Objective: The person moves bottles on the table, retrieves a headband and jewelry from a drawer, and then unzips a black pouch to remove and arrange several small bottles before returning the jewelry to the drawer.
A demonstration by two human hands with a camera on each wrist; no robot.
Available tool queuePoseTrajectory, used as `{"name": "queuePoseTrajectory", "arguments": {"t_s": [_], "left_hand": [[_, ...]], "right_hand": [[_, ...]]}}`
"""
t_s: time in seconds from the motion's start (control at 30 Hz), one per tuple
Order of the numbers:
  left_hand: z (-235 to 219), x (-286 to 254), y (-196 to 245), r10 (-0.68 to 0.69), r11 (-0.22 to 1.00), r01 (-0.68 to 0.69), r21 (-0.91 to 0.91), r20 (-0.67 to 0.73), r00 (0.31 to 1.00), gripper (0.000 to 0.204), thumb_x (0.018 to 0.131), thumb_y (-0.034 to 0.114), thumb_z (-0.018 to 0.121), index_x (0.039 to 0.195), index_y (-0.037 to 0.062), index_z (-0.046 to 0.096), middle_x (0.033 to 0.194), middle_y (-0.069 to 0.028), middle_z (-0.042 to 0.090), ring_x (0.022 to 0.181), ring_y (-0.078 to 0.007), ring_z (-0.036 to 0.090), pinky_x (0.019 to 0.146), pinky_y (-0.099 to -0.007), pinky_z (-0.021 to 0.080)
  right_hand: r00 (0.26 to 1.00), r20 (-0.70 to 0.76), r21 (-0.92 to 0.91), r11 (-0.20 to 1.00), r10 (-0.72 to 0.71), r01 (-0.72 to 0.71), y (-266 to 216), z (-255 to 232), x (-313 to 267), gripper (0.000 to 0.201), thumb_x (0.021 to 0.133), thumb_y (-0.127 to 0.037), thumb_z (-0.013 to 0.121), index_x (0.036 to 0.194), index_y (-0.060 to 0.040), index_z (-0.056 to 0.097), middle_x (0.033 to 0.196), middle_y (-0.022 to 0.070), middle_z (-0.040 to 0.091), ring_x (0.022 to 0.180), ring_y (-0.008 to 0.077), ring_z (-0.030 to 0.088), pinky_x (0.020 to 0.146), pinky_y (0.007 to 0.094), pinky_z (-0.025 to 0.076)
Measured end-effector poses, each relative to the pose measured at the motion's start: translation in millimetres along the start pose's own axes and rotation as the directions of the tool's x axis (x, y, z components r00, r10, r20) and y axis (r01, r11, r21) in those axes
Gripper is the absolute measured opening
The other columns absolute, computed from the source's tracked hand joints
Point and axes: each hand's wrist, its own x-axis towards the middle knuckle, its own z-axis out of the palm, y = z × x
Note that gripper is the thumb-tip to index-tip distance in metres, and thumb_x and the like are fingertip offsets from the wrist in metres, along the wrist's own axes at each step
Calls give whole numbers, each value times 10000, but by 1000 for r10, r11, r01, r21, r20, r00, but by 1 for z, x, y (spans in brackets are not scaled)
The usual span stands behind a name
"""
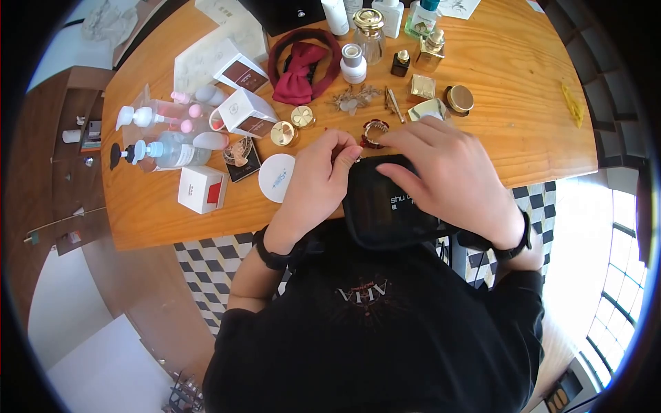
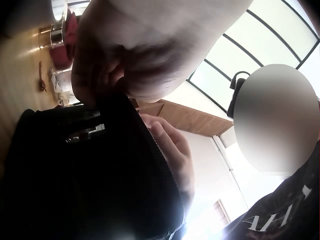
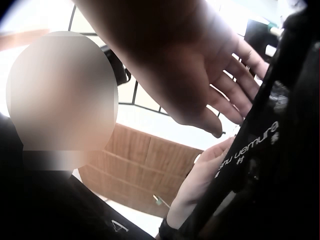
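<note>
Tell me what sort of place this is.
Probably a room at home, used for grooming: pump bottles and a red bow headband on the wooden table, and a patterned rug beneath it.

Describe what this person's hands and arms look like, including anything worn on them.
The left hand and right hand are ungloved. A black strap circles each wrist, and short, plain black sleeves cover the upper arms.

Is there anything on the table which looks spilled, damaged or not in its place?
No spill or damage is visible. Slightly odd: a crumpled-looking yellow item lies alone near the right edge of the table, apart from the rest.
</note>
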Motion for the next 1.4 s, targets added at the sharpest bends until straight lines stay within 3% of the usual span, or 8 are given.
{"name": "queuePoseTrajectory", "arguments": {"t_s": [0.13, 0.33, 0.47, 0.83, 0.93, 0.97, 1.27, 1.4], "left_hand": [[1, -2, -4, 89, 994, -87, 62, -40, 995, 110, 1003, 83, 607, 989, -16, 561, 843, -182, 611, 763, -330, 610, 709, -386, 478], [-9, -10, -3, 92, 984, -98, 149, 44, 995, 83, 1005, 57, 575, 1028, -2, 522, 908, -197, 600, 832, -393, 611, 736, -417, 484], [-8, -7, -4, 118, 986, -122, 113, 43, 992, 80, 998, 44, 577, 1020, -6, 519, 908, -202, 593, 840, -406, 600, 743, -426, 481], [-20, -11, -6, 59, 984, -66, 167, 45, 997, 83, 980, 32, 600, 1005, -4, 529, 904, -197, 594, 811, -396, 595, 729, -424, 479], [-20, -24, -8, 163, 976, -162, 146, 6, 987, 85, 1001, 63, 592, 970, 1, 544, 803, -114, 563, 704, -229, 524, 674, -329, 441], [-20, -28, -6, 143, 978, -143, 153, 12, 990, 89, 987, 57, 612, 975, 1, 544, 827, -133, 579, 732, -272, 555, 687, -352, 458], [-13, -26, -12, 229, 964, -213, 159, -87, 970, 125, 931, 17, 676, 982, -1, 564, 885, -164, 629, 775, -360, 621, 695, -404, 493], [-8, -24, -17, 286, 944, -256, 209, -131, 949, 133, 920, 2, 681, 979, -1, 562, 884, -162, 624, 791, -370, 625, 691, -412, 497]], "right_hand": [[967, 250, -176, 980, -44, 90, 3, 18, 17, 141, 883, -160, 725, 981, -75, 668, 859, 63, 668, 793, 286, 679, 651, 413, 530], [975, 217, -250, 963, -45, 100, 20, 24, 23, 194, 749, -101, 756, 912, -55, 661, 832, 84, 678, 744, 269, 717, 613, 372, 552], [966, 258, 40, 999, 18, -29, 11, 14, 28, 78, 905, -144, 694, 938, -75, 679, 841, 90, 684, 796, 327, 685, 673, 424, 533], [921, 379, 24, 994, 88, -105, 27, 16, 40, 118, 899, -147, 704, 951, -49, 662, 866, 137, 674, 857, 368, 672, 728, 455, 523], [918, 375, -7, 991, 126, -133, 24, 16, 41, 107, 902, -133, 694, 941, -45, 649, 860, 142, 672, 865, 375, 667, 739, 462, 520], [920, 371, -15, 991, 128, -132, 22, 17, 41, 102, 903, -129, 690, 937, -44, 645, 857, 144, 671, 869, 377, 665, 743, 466, 518], [932, 239, 159, 958, -271, 237, 15, 23, 53, 122, 876, -112, 706, 968, -36, 683, 866, 126, 687, 869, 364, 687, 739, 467, 552], [905, 374, 135, 978, -200, 161, 18, 31, 65, 109, 862, -87, 708, 960, -43, 729, 885, 132, 702, 893, 359, 687, 774, 459, 550]]}}
